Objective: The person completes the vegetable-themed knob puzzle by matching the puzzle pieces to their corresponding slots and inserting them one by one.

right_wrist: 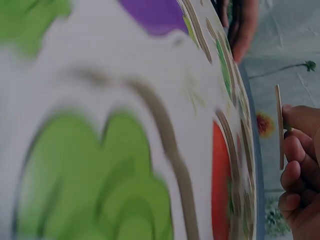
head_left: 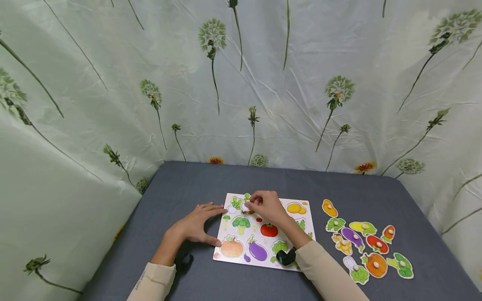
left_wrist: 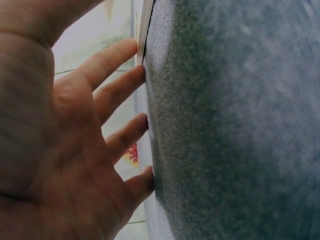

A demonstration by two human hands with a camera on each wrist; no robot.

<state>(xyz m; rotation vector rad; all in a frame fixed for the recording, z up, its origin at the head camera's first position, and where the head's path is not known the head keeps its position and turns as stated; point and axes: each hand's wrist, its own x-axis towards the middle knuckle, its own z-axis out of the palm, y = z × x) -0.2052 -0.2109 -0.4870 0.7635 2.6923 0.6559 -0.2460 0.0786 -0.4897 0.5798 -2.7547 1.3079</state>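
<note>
A white vegetable puzzle board (head_left: 244,239) lies on the table, printed with vegetables such as a tomato, an eggplant and broccoli. My left hand (head_left: 196,223) rests at its left edge, fingers spread, with the thumb at the lower left corner. The left wrist view shows fingertips against the board's side and the tabletop. Over the upper part of the board, my right hand (head_left: 268,207) pinches a white turnip-like puzzle piece with green leaves (head_left: 245,206). This thin wooden piece (right_wrist: 280,127) appears edge-on in the right wrist view, above the board. The fingers partly hide it.
Loose knobbed vegetable pieces lie right of the board, among them a purple eggplant (head_left: 352,238), a pumpkin (head_left: 373,267), a broccoli (head_left: 403,267) and a yellow-orange piece (head_left: 329,208). A dark grey cloth (head_left: 211,177) covers the table, with a flowered curtain (head_left: 180,96) behind.
</note>
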